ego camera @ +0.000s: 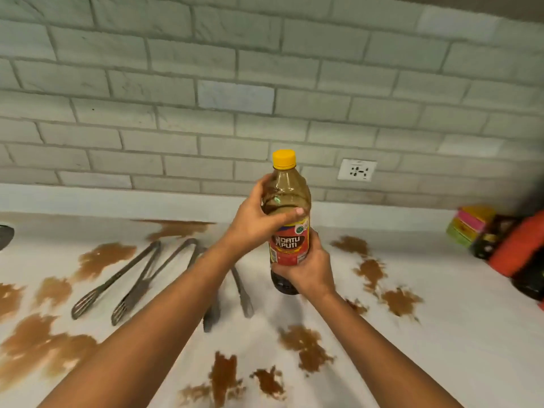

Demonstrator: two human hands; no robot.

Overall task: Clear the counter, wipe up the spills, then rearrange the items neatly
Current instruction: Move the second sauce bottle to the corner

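Forearms: yours come in from the bottom edge and meet at mid-frame, both hands on one bottle.
Left hand (259, 219): wrapped round the upper body of the bottle just under the neck, thumb across the front. Reads as steadying the top.
Right hand (309, 269): fingers curled round the lower body below the label, taking the weight from underneath.
Soy sauce bottle (290, 231): yellow cap on, red Datu Puti label, dark liquid low inside. You hold it upright above the surface, probably so nothing more leaks while you carry it off.
Brown spills (306, 346): patches scattered over the white surface (441, 348), left, right and near you. None looks wiped yet.
Tongs (117, 278): two pairs lie side by side left of the bottle; a third pair (241, 293) is partly hidden under your left forearm. All sit among the spills, so they need lifting before wiping.
Right edge: stack of coloured sponges (468, 225) by the wall, beside a dark bottle (488, 240) and a red item too blurred to name.
Wall: grey brick tiles with a socket (356, 169) behind the bottle.
Stage: clearing, as I judge it; wiping and rearranging not begun.
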